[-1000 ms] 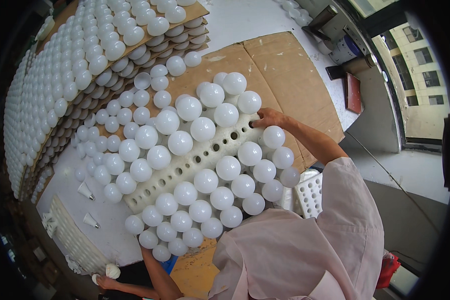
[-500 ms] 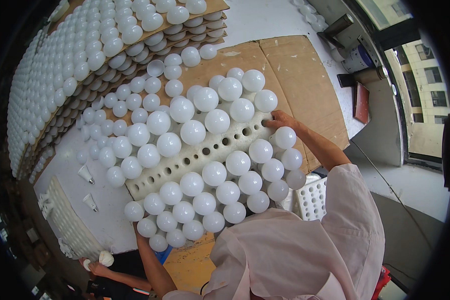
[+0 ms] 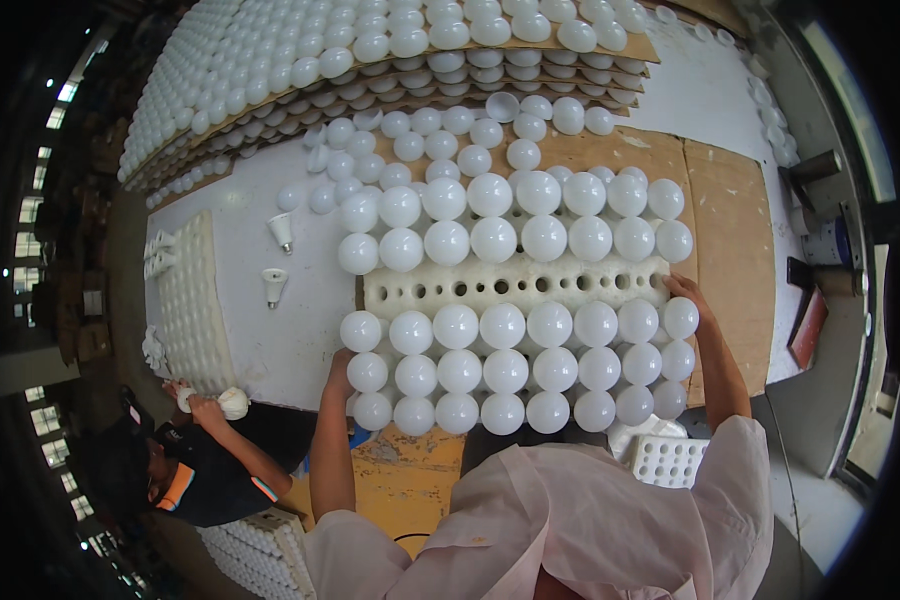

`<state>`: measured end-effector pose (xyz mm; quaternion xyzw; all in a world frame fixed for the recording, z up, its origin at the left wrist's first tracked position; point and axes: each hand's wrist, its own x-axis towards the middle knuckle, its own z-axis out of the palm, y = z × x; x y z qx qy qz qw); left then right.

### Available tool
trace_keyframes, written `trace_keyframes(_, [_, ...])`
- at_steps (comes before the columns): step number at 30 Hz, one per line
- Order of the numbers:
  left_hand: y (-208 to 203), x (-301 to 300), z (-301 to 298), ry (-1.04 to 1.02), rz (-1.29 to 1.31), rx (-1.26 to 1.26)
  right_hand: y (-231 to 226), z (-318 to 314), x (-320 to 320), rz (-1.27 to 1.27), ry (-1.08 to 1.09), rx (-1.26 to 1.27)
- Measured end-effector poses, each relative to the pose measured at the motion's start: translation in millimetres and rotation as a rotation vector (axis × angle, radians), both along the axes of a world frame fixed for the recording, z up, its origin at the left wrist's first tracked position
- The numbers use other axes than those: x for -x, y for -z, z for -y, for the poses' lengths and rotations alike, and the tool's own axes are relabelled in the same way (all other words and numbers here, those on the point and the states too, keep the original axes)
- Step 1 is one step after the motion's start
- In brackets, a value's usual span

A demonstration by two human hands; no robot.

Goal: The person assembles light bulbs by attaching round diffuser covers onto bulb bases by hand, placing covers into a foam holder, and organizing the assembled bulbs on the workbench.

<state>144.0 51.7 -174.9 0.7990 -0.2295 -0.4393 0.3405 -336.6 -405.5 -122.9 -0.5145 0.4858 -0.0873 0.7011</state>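
Note:
A long white foam tray (image 3: 382, 293) lies crosswise in front of me, with a row of round holes open along its middle. White round bulbs (image 3: 502, 325) stand in rows on both sides of that strip. My right hand (image 3: 681, 289) is closed on the tray's right end, its fingers at the foam edge. At the near left corner my left hand (image 3: 341, 370) grips the tray from the side; bulbs and foam hide most of its fingers. Two loose bulbs with screw bases, one bulb (image 3: 281, 232) behind the other bulb (image 3: 274, 287), lie on the table left of the tray.
Stacked boards (image 3: 450, 52) full of white domes rise at the back. Loose white domes (image 3: 440, 145) sit before them on brown cardboard (image 3: 730, 230). At left a co-worker's hand (image 3: 206, 411) holds a white round piece beside another foam tray (image 3: 192, 300).
The tray stood slanted and now lies level across my view, both my hands still at its ends. The whole view has turned, and more of the co-worker at left shows.

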Motion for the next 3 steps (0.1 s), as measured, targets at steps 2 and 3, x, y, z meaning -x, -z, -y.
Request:
trace_keyframes(2, [1,-4,25,-0.188,-0.162,0.012,11,0,44,0.023,0.129,-0.048])
trace_keyframes(3, [-3,-4,38,-0.404,-0.323,0.009,19,-4,52,0.016,0.162,-0.066])
